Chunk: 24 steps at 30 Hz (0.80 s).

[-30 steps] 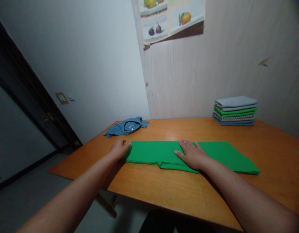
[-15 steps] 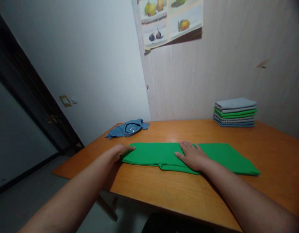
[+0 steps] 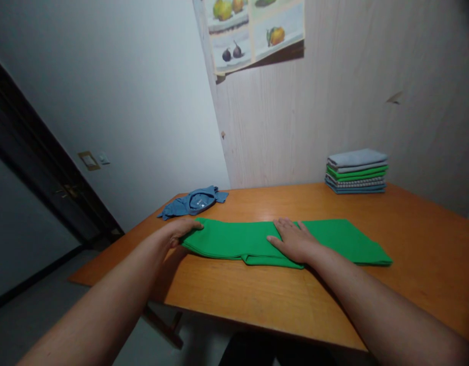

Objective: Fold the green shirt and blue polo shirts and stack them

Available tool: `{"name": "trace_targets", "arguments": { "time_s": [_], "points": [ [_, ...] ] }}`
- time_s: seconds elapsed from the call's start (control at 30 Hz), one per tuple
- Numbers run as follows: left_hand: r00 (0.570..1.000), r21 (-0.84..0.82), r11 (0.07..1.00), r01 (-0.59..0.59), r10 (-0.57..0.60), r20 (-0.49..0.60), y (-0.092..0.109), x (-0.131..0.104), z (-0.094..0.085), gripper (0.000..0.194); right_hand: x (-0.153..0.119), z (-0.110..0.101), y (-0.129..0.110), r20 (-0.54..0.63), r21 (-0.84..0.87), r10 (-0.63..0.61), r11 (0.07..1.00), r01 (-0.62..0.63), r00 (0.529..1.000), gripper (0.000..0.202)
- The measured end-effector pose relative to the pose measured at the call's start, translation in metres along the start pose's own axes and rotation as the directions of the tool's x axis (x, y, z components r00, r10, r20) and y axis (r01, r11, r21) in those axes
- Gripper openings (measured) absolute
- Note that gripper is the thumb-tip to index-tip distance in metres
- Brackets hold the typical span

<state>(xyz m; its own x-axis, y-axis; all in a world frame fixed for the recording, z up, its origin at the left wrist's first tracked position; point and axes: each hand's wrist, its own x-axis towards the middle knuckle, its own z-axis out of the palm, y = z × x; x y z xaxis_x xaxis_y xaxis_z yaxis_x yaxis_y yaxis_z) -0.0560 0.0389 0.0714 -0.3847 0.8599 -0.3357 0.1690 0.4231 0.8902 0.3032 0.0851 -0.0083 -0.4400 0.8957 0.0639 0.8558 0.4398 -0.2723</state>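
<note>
A green cloth (image 3: pixel 226 239), folded into a long strip, lies across the table in front of me. My left hand (image 3: pixel 184 230) grips its left end, thumb on top and fingers underneath, and that end is lifted a little off the wood. My right hand (image 3: pixel 293 240) rests flat on the middle of the cloth with the fingers spread. A small fold sticks out along the near edge, between the two hands.
On the orange-brown table (image 3: pixel 257 295), a crumpled blue garment (image 3: pixel 192 202) lies at the back left. A stack of folded cloths (image 3: pixel 356 172) stands at the back right against the wall. A fruit poster (image 3: pixel 257 35) hangs above.
The left end of the green cloth has risen slightly with my left hand. My right hand stays flat on the cloth. The whole view has shifted a little.
</note>
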Motion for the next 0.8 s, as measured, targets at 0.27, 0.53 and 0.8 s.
{"name": "trace_targets", "arguments": {
  "time_s": [0.27,0.53,0.8],
  "points": [
    [0.983,0.114,0.983,-0.146,0.131,0.128,0.05,-0.024,0.037,0.011,0.0,-0.002,-0.002,0.004,0.002,0.0,1.0,0.0,1.0,0.083],
    [0.962,0.031,0.972,-0.234,0.227,0.15,0.056,-0.032,0.05,0.007,-0.004,-0.006,-0.004,-0.01,0.005,-0.005,1.0,0.005,1.0,0.08],
    [0.986,-0.399,0.911,0.106,-0.046,0.158,0.007,-0.018,0.011,0.015,-0.005,-0.005,0.0,-0.025,-0.02,-0.008,1.0,0.008,1.0,0.076]
  ]
}}
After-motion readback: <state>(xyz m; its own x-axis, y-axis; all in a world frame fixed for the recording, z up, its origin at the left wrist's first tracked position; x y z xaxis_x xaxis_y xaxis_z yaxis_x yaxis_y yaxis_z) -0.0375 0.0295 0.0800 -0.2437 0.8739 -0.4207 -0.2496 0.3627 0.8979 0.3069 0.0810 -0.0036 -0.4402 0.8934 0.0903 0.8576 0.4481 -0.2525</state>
